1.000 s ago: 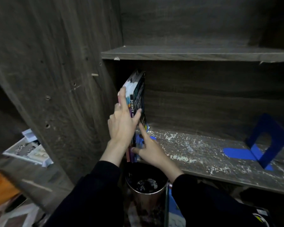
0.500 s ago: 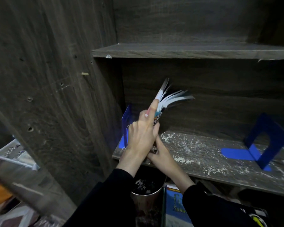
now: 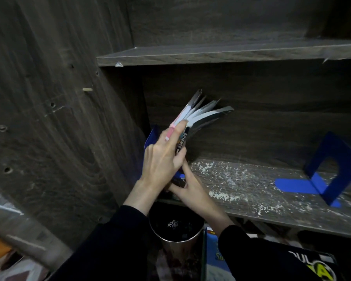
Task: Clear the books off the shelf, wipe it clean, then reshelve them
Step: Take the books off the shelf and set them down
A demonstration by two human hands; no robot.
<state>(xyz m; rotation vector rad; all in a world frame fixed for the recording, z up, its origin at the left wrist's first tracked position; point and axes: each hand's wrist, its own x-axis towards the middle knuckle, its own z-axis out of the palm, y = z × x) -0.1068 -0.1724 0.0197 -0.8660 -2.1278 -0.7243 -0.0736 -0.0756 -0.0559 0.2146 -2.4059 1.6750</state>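
Blue bookend (image 3: 150,136) mostly behind fanned books (image 3: 203,115)

My long black fabric left sleeve (image 3: 109,244) and matching right sleeve (image 3: 255,252) end at the wrists, leaving my left hand (image 3: 162,161) and right hand (image 3: 193,191) bare.

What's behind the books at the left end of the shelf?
A blue bookend stands upright between the books and the side wall. The left hand and right hand cover most of its base.
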